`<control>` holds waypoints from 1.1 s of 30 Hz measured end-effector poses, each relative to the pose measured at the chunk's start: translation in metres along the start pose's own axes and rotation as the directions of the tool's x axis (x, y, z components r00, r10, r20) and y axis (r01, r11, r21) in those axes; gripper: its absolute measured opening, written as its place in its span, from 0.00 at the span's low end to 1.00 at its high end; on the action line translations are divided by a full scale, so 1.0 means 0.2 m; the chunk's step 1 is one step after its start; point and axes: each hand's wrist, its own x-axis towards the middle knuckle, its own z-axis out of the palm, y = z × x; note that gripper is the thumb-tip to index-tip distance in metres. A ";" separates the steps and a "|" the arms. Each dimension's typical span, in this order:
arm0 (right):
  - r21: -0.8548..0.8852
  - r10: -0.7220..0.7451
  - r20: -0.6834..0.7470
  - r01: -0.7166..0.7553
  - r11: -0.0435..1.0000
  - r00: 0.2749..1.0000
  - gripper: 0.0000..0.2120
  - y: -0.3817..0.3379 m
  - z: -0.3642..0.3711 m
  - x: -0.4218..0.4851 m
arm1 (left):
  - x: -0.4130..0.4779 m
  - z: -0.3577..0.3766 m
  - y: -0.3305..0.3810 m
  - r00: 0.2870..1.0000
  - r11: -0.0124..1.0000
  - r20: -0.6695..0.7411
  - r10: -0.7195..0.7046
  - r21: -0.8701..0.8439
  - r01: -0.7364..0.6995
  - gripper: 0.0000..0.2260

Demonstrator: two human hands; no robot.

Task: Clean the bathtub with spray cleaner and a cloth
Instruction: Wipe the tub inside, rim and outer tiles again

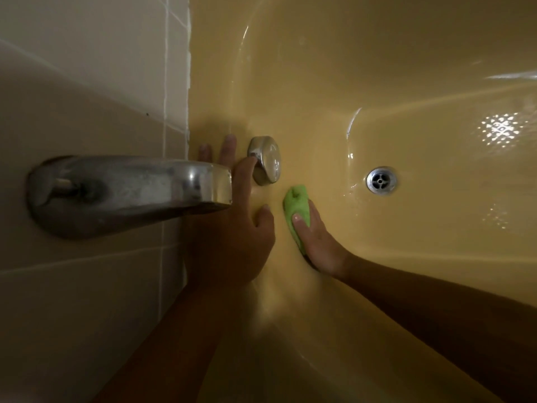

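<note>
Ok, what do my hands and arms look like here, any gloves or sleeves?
No gloves or sleeves show. The left hand and right hand are bare, with no rings visible. The left forearm and right forearm are bare as far as the frame's edge, with no watch or bracelet. The nails that show look short and unpainted.

dim, soft picture; glare on the bathtub [406, 82] floor, wide-angle bending at edges.

Green cloth [296, 210], yellow bathtub [377, 68], chrome drain [381, 180]
</note>
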 end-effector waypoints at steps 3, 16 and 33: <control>0.072 0.305 -0.147 -0.297 0.952 0.941 0.41 0.10 0.00 0.17 | 0.02 0.00 -0.01 0.999 0.998 -0.015 0.039 0.053 -0.038 0.34; -0.051 -0.312 0.171 0.324 0.945 0.935 0.28 -0.36 0.02 -0.31 | 0.17 0.02 -0.02 0.993 0.997 -0.092 0.070 0.039 -0.066 0.22; -0.178 0.327 -0.471 -0.452 0.874 0.819 0.31 0.17 -0.24 0.59 | 0.29 0.03 -0.02 0.992 0.986 -0.045 0.116 0.129 -0.110 0.22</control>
